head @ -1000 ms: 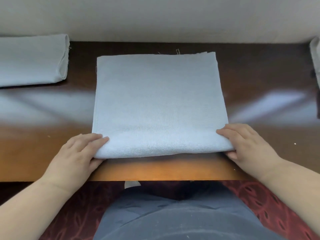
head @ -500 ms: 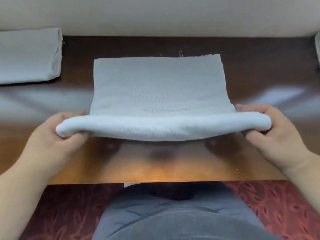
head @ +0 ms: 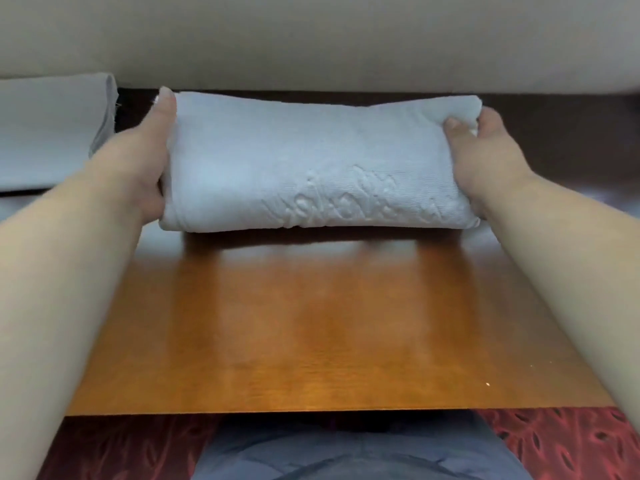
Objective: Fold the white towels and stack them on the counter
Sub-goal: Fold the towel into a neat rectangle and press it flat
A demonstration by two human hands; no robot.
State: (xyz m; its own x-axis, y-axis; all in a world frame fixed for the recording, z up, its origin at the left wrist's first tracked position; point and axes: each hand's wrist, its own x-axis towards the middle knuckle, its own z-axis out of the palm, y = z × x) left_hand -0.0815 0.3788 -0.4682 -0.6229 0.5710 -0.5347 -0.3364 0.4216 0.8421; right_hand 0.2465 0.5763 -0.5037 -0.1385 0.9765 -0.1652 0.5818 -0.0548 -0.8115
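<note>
- It looks like a hotel or guest room, though it may equally be a home; the view is too tight to settle it.
- A glossy brown wooden counter (head: pixel 311 323) runs along a plain beige wall (head: pixel 311 39).
- A dark red patterned carpet (head: pixel 561 445) covers the floor.
- White towels with a raised woven pattern, one (head: pixel 311 168) on the counter and another (head: pixel 52 133) folded at the left, suit hotel linen.

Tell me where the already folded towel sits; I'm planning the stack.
In the head view, the folded towel lies far left on the wooden counter, against the wall, beside the left hand.
</note>
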